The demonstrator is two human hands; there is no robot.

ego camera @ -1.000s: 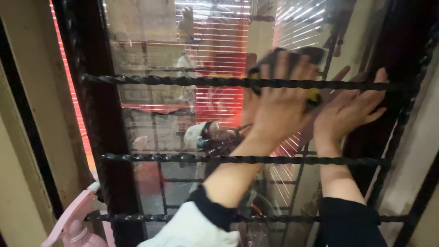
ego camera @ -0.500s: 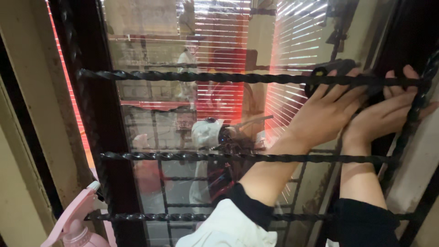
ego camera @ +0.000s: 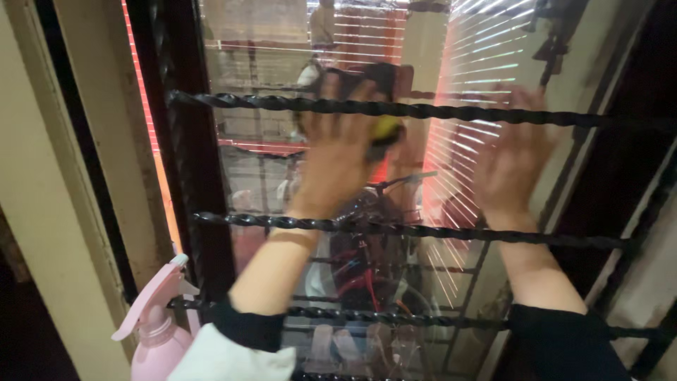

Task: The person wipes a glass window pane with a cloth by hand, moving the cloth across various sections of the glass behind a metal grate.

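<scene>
The left hand [ego camera: 338,152] lies flat with spread fingers on a dark and yellow sponge [ego camera: 377,106], pressing it on the window glass [ego camera: 451,63] behind the twisted bars [ego camera: 423,111]. The right hand [ego camera: 511,162] is open and empty on the glass, beside the sponge. A pink spray bottle [ego camera: 156,326] stands low on the left.

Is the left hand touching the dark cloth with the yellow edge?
Touching. The head view shows the left hand spread flat over the dark cloth, pressing it against the window glass.
</scene>
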